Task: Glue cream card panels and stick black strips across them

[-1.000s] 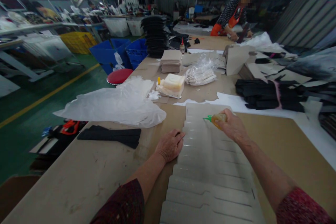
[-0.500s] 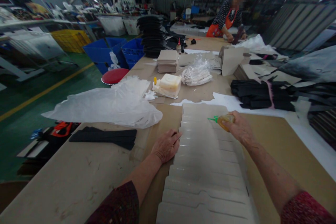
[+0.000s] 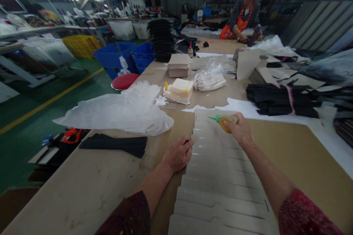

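Observation:
My right hand (image 3: 241,130) is closed round a small glue bottle (image 3: 227,122) with amber contents. Its green nozzle (image 3: 214,118) points left, above the far part of a long row of overlapping grey cardboard pieces (image 3: 212,176). Shiny wet-looking streaks show along the left part of several pieces. On the left edge of that row rests my left hand (image 3: 178,153), its fingers loosely bent and touching the cardboard, with nothing visible in them. Under the row lies a brown board (image 3: 278,147).
Black strips (image 3: 116,144) and a white plastic sheet (image 3: 118,114) lie to the left. Beyond stand a yellowish block-shaped container (image 3: 179,90), a clear bag (image 3: 209,79) and stacked cardboard (image 3: 179,65). Black bundles (image 3: 278,99) lie right. A co-worker (image 3: 242,22) works at the far end.
My right hand has moved left and slightly away with the glue bottle, over the cardboard pieces. My left hand stays at their edge. The whole view has shifted slightly.

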`<action>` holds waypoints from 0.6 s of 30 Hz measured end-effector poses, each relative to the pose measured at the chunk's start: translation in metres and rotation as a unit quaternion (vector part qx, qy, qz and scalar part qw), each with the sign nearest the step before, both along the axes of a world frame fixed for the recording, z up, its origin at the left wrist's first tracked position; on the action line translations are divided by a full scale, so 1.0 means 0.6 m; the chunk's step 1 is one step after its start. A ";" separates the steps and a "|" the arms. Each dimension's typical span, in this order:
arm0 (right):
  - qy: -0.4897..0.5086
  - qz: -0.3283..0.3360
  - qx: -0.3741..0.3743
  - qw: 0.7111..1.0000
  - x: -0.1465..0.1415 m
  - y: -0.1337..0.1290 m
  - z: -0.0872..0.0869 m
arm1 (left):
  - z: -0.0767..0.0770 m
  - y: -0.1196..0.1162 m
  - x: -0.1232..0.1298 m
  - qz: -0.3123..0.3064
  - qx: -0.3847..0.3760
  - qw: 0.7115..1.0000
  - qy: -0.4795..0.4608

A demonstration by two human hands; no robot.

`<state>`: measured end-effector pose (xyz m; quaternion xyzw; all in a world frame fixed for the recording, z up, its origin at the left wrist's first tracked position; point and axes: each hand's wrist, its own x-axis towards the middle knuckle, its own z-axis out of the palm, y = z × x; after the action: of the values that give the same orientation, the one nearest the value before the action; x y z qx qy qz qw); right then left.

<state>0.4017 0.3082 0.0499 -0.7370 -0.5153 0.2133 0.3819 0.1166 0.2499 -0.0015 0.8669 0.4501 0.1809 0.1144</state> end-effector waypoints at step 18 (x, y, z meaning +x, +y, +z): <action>-0.223 0.071 -0.116 0.965 -0.091 0.046 0.061 | -0.002 0.001 -0.001 0.000 -0.004 1.000 0.004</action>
<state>0.3472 0.3357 0.0865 -0.7663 -0.6105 0.1286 0.1533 0.1159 0.2503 -0.0028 0.8671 0.4516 0.1752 0.1161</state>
